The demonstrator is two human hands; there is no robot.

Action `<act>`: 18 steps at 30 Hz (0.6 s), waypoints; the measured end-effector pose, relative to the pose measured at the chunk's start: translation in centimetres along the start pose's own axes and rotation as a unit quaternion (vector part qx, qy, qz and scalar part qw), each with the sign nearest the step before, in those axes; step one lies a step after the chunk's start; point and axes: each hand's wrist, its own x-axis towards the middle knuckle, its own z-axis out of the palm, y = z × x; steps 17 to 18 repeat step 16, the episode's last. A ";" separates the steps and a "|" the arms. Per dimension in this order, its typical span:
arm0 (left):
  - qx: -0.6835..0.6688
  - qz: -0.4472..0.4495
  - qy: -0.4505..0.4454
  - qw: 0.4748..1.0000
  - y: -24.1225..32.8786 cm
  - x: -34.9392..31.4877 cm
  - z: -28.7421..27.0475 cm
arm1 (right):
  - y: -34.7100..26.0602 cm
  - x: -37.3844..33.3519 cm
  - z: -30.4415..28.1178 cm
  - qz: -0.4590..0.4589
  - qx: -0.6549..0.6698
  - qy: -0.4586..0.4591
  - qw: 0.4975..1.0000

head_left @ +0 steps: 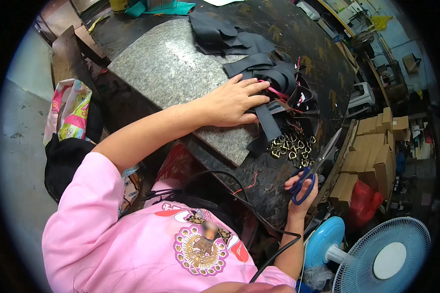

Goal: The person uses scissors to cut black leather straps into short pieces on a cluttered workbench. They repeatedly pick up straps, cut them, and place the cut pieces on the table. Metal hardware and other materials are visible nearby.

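Note:
My right hand [302, 195] is closed round the blue handles of a pair of scissors [321, 158], whose metal blades point away and to the right over the table edge. Reaching across the stone slab [156, 68], my left hand [234, 103] lies with its fingers stretched out at the near side of a pile of black straps [281, 75]. Its fingertips are by a pink strip among them. One black strap [268, 123] hangs down beside the thumb toward a heap of brass-coloured metal rings [296, 146].
Folded black fabric [225, 36] lies beyond the slab on the dark table [259, 188]. A black cable [249, 207] crosses near my body. At right stand cardboard boxes [371, 156], a red bag [364, 202] and a fan [388, 259]; a colourful bag [73, 115] is at left.

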 end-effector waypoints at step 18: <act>-0.025 -0.008 0.086 0.996 0.1 1.5 -2.2 | 0.8 0.0 -0.1 0.063 0.017 0.007 0.998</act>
